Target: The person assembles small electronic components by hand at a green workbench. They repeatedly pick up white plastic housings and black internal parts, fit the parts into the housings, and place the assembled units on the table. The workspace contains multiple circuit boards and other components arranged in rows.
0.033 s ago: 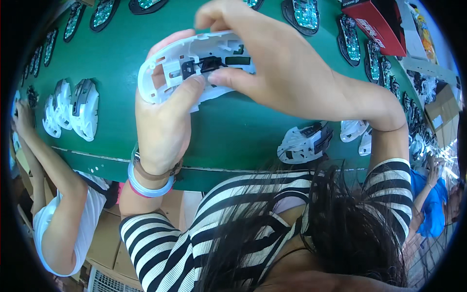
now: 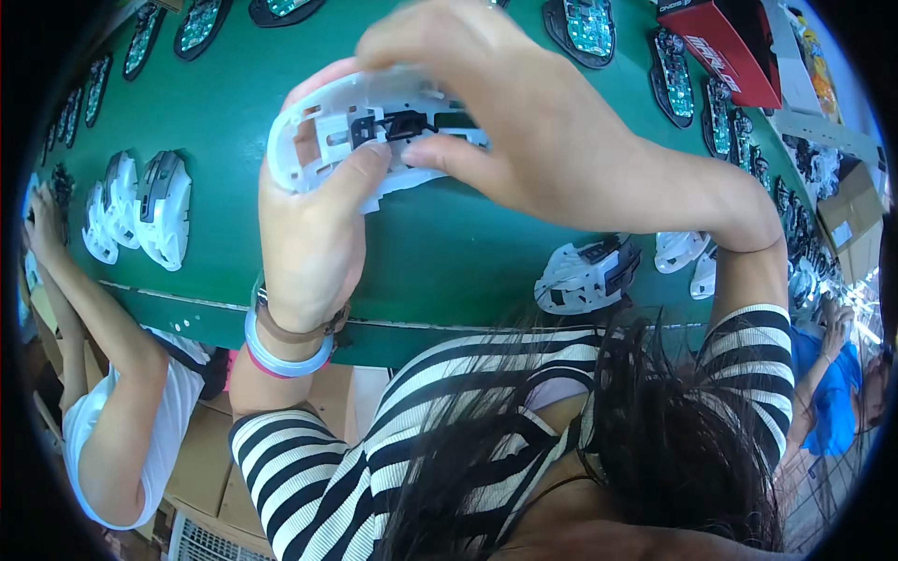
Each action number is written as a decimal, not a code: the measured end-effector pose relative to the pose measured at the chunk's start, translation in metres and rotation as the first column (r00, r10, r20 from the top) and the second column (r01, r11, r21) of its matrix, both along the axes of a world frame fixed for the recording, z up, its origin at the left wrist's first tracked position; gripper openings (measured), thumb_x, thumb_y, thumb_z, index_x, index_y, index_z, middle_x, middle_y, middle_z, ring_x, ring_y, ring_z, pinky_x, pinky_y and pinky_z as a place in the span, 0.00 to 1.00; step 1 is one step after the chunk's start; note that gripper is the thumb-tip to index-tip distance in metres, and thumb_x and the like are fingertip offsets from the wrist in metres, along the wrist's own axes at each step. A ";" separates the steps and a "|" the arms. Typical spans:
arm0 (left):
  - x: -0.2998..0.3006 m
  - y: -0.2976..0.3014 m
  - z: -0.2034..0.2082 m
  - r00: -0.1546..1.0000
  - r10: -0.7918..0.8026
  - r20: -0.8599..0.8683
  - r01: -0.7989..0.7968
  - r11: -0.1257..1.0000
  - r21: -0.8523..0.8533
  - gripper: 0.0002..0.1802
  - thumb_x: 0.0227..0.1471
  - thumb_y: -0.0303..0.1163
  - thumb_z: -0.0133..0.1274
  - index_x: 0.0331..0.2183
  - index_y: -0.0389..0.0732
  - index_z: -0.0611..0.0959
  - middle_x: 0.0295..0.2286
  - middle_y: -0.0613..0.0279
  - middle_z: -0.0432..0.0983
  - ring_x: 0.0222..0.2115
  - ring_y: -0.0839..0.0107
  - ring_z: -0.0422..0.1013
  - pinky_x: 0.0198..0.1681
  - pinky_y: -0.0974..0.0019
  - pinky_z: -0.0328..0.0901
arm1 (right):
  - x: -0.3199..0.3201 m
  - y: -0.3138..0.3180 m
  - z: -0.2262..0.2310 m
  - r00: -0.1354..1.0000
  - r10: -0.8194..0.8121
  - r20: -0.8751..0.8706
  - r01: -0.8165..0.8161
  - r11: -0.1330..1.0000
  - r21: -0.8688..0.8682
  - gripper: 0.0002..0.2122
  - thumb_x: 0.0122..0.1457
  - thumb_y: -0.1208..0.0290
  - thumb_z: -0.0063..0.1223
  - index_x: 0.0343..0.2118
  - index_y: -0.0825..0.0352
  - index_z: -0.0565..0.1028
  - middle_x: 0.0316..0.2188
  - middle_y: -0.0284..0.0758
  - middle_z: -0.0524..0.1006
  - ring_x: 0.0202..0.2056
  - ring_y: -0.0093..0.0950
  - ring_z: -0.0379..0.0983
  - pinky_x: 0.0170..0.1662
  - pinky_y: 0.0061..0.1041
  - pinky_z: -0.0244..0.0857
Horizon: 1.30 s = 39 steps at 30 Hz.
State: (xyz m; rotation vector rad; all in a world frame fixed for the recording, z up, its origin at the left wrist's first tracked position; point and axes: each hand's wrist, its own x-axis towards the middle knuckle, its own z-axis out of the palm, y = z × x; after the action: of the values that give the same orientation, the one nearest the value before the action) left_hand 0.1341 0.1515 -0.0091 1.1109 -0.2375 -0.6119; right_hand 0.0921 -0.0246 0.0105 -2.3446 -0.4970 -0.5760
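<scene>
A white plastic mouse shell [image 2: 309, 136] is held up over the green table, its hollow inner side facing me. Black plastic parts [image 2: 404, 124] sit in its middle. My left hand [image 2: 313, 224] grips the shell's left end, thumb pressed inside next to the black parts and fingers behind. My right hand [image 2: 524, 122] is closed around the right part; its thumb touches the inside beside the black parts. The right fingers arch over the far edge, smeared by motion, and hide the shell's right end.
Several white shells with grey or black parts stand on the green table [image 2: 449, 252], such as one shell [image 2: 163, 210] at left and another [image 2: 587, 274] near the front edge. Black bases with circuit boards [image 2: 589, 28] line the back and right, beside a red box [image 2: 725, 47]. Co-workers' arms [image 2: 103, 290] show at left and right.
My right fingers have shifted slightly left along the shell's far edge and are more blurred. The shell has tilted slightly. My left hand keeps its grip almost unchanged.
</scene>
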 end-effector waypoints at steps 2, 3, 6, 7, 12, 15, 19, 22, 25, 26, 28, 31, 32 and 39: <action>0.002 0.003 -0.002 0.999 0.005 -0.038 -0.007 0.998 -0.059 0.28 0.49 0.18 0.51 0.54 0.34 0.67 0.45 0.58 0.71 0.46 0.70 0.69 0.51 0.66 0.64 | 0.003 0.003 0.003 0.994 0.068 0.081 -0.053 0.983 -0.175 0.10 0.43 0.73 0.56 0.32 0.63 0.74 0.35 0.33 0.70 0.31 0.30 0.72 0.26 0.25 0.71; 0.003 0.005 -0.003 0.998 0.006 -0.057 -0.011 0.996 -0.089 0.28 0.50 0.18 0.52 0.54 0.34 0.67 0.45 0.58 0.71 0.46 0.70 0.69 0.50 0.67 0.64 | 0.004 0.004 0.003 0.990 0.097 0.107 -0.067 0.965 -0.254 0.09 0.43 0.72 0.56 0.30 0.64 0.75 0.36 0.33 0.70 0.30 0.29 0.71 0.25 0.23 0.71; 0.003 0.005 -0.001 0.998 -0.014 -0.055 0.007 0.993 -0.117 0.29 0.50 0.18 0.53 0.54 0.34 0.67 0.45 0.58 0.72 0.46 0.70 0.70 0.50 0.67 0.65 | 0.003 0.009 0.004 0.984 0.090 0.154 -0.017 0.906 -0.422 0.07 0.42 0.72 0.56 0.26 0.67 0.76 0.37 0.34 0.70 0.27 0.26 0.68 0.21 0.19 0.69; 0.003 0.006 -0.002 0.999 -0.018 -0.039 0.014 0.995 -0.099 0.29 0.49 0.18 0.52 0.54 0.34 0.66 0.45 0.57 0.72 0.46 0.70 0.69 0.51 0.67 0.65 | 0.002 0.012 0.005 0.983 0.070 0.168 0.016 0.887 -0.462 0.07 0.42 0.72 0.56 0.25 0.68 0.76 0.37 0.35 0.71 0.26 0.26 0.68 0.20 0.19 0.68; 0.010 0.008 -0.001 0.998 -0.061 -0.008 0.061 0.998 -0.007 0.32 0.47 0.15 0.50 0.56 0.34 0.65 0.45 0.56 0.72 0.46 0.70 0.69 0.52 0.66 0.64 | -0.004 0.021 0.007 0.974 0.006 0.226 0.142 0.762 -0.632 0.08 0.42 0.70 0.55 0.23 0.70 0.77 0.39 0.37 0.71 0.25 0.23 0.66 0.20 0.16 0.67; 0.018 0.012 -0.001 0.994 -0.081 0.069 0.084 0.996 -0.039 0.35 0.45 0.16 0.50 0.57 0.34 0.62 0.46 0.55 0.72 0.47 0.69 0.69 0.52 0.66 0.63 | 0.001 0.014 0.011 0.977 0.068 0.202 0.024 0.907 -0.421 0.10 0.44 0.73 0.57 0.29 0.71 0.75 0.38 0.37 0.71 0.29 0.27 0.69 0.22 0.18 0.69; 0.013 0.004 0.007 0.998 -0.053 0.029 0.055 0.993 -0.101 0.38 0.46 0.18 0.51 0.59 0.35 0.58 0.48 0.52 0.70 0.47 0.66 0.68 0.53 0.64 0.62 | 0.000 0.005 0.017 0.990 0.070 0.125 -0.071 0.997 0.006 0.17 0.46 0.75 0.60 0.39 0.71 0.69 0.37 0.40 0.70 0.36 0.34 0.72 0.28 0.24 0.70; 0.008 0.001 0.013 1.000 -0.022 -0.014 0.021 0.997 -0.074 0.37 0.46 0.17 0.50 0.59 0.35 0.59 0.48 0.52 0.70 0.47 0.67 0.68 0.53 0.64 0.61 | 0.004 0.002 0.013 0.995 0.024 -0.097 -0.001 0.972 0.233 0.20 0.47 0.75 0.61 0.40 0.70 0.64 0.36 0.45 0.70 0.40 0.41 0.72 0.34 0.35 0.68; 0.007 0.007 0.009 0.997 -0.014 0.071 0.015 1.000 -0.015 0.34 0.46 0.17 0.49 0.57 0.36 0.62 0.48 0.53 0.70 0.48 0.68 0.68 0.53 0.65 0.61 | 0.006 0.000 0.021 0.906 0.110 -0.408 0.042 0.938 0.345 0.18 0.47 0.76 0.61 0.37 0.70 0.63 0.35 0.47 0.71 0.37 0.46 0.72 0.38 0.38 0.65; 0.007 0.009 0.009 0.997 0.006 0.074 -0.006 1.000 -0.006 0.34 0.46 0.17 0.49 0.56 0.35 0.62 0.48 0.53 0.70 0.48 0.68 0.68 0.53 0.65 0.61 | 0.008 0.001 0.024 0.834 0.154 -0.530 0.067 0.925 0.374 0.18 0.47 0.76 0.61 0.37 0.70 0.63 0.36 0.47 0.71 0.36 0.46 0.72 0.38 0.38 0.65; 0.008 0.012 0.011 0.996 0.037 0.082 -0.038 0.999 0.008 0.32 0.46 0.17 0.49 0.55 0.35 0.64 0.48 0.54 0.70 0.47 0.68 0.68 0.52 0.65 0.61 | 0.013 0.005 0.016 0.946 0.128 -0.297 -0.034 0.953 0.301 0.17 0.47 0.76 0.60 0.38 0.70 0.65 0.38 0.47 0.72 0.35 0.44 0.73 0.36 0.37 0.66; 0.012 0.017 0.003 0.996 0.084 0.021 -0.084 0.996 0.007 0.29 0.47 0.17 0.48 0.53 0.34 0.65 0.47 0.54 0.70 0.47 0.68 0.68 0.51 0.65 0.62 | 0.012 0.009 0.029 0.976 0.130 -0.177 -0.139 0.989 -0.041 0.16 0.49 0.74 0.59 0.40 0.70 0.69 0.40 0.45 0.72 0.32 0.41 0.75 0.34 0.35 0.69; 0.013 0.020 0.002 0.997 0.071 -0.015 -0.071 0.997 -0.007 0.29 0.47 0.17 0.48 0.53 0.34 0.66 0.46 0.55 0.71 0.46 0.68 0.69 0.51 0.65 0.63 | 0.013 0.011 0.029 0.981 0.122 -0.148 -0.142 0.981 -0.132 0.14 0.48 0.74 0.58 0.38 0.70 0.71 0.41 0.45 0.72 0.31 0.40 0.76 0.33 0.34 0.70; 0.017 0.023 0.005 0.993 0.021 -0.115 -0.020 1.000 0.007 0.26 0.51 0.21 0.50 0.53 0.34 0.66 0.45 0.57 0.71 0.46 0.68 0.69 0.49 0.65 0.65 | 0.008 0.025 0.032 0.996 0.047 -0.071 -0.073 0.908 -0.414 0.08 0.44 0.74 0.55 0.28 0.70 0.80 0.43 0.50 0.72 0.30 0.41 0.76 0.28 0.31 0.72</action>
State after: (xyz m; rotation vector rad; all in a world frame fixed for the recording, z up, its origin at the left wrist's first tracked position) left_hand 0.1511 0.1749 -0.0042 1.0788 -0.1251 -0.6563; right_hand 0.1004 0.0005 0.0421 -2.7281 -0.7211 -0.3976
